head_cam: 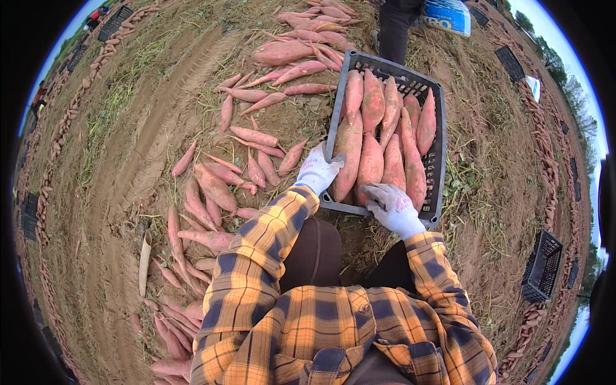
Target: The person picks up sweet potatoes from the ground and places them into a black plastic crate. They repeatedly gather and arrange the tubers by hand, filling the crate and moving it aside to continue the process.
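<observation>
A black plastic crate (436,192) sits tilted on the soil before me, with several pinkish-red sweet potatoes (373,103) packed lengthwise in it. My left hand (319,168), in a white knitted glove with a grey coated palm, grips the crate's left rim near its front corner. At the crate's near edge, my right hand (393,208), gloved the same way, has its fingers and thumb around the lower end of a sweet potato (370,161). The glove partly hides that end. Loose sweet potatoes (215,187) lie on the ground left of the crate.
A heap of sweet potatoes (284,52) lies beyond the crate's far left. Behind the crate stands a person's dark-trousered leg (395,33) beside a blue and white printed bag (447,17). Another black crate (542,267) stands at the right, along a row of sweet potatoes (541,134).
</observation>
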